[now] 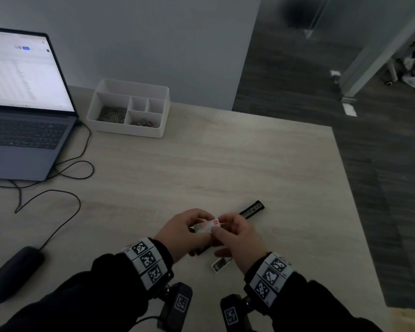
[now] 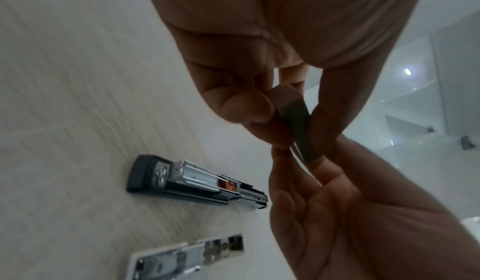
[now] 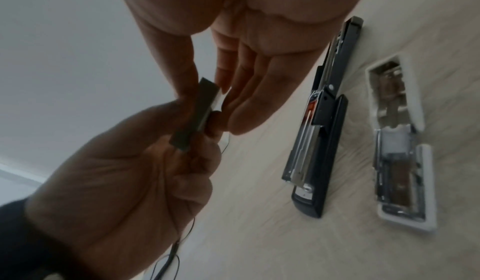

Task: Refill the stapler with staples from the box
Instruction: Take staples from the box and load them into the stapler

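The small staple box (image 1: 207, 226) is held just above the table between both hands. My left hand (image 1: 195, 225) grips its left part between thumb and curled fingers. My right hand (image 1: 218, 227) pinches its right end with thumb and fingertips. From the left wrist, the staple box (image 2: 287, 99) sits in the left hand (image 2: 262, 110), with the right hand (image 2: 298, 161) meeting it from below. The right wrist view has the box (image 3: 201, 108) with a pale flap at the end the right hand (image 3: 215, 79) pinches. The black stapler (image 1: 252, 210) lies opened flat under the hands, its metal staple channel (image 3: 309, 140) exposed.
A white stapler shell (image 1: 221, 264) lies face up near my right wrist. A white desk organiser (image 1: 130, 109) with clips stands at the back. An open laptop (image 1: 22, 104), its black cable (image 1: 58, 195) and a dark mouse (image 1: 12, 274) occupy the left. The table edge (image 1: 359, 200) runs down the right.
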Demonstrator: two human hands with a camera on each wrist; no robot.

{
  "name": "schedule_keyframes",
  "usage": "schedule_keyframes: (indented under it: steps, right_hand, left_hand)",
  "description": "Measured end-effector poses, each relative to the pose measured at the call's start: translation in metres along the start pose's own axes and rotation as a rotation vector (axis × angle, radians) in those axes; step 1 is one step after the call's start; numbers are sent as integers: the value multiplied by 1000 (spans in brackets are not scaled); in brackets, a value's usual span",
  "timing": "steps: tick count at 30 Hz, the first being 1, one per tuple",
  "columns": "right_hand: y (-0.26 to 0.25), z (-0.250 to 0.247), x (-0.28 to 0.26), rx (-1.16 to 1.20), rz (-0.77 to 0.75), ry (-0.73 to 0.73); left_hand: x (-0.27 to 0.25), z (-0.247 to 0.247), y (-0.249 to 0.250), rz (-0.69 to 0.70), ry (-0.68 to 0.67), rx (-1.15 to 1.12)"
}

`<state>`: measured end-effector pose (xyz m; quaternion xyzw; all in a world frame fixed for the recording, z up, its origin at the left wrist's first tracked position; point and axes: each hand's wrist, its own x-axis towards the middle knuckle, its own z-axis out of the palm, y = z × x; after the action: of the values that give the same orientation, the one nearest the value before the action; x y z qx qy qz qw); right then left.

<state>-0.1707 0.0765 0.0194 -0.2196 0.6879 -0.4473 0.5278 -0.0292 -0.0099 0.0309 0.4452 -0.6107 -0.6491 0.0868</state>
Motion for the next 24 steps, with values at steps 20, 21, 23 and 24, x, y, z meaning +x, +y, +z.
schedule_keyframes:
  steps: [20,21,23,24]
  right_hand:
    - [-4,-12,-4,77,-16,98]
    - [-4,-12,-4,78,-16,118]
    - [-3,-15,-2,36,-33,155]
    - [-2,-16,-2,-24,-60,168]
  left_hand:
    - [-3,-2,-16,-206,117,-494]
    - [-3,-2,-16,-209,123,-504]
    - [-3,-3,-16,-217,128,-517]
    - [-3,-3,-17,-222,128,-519]
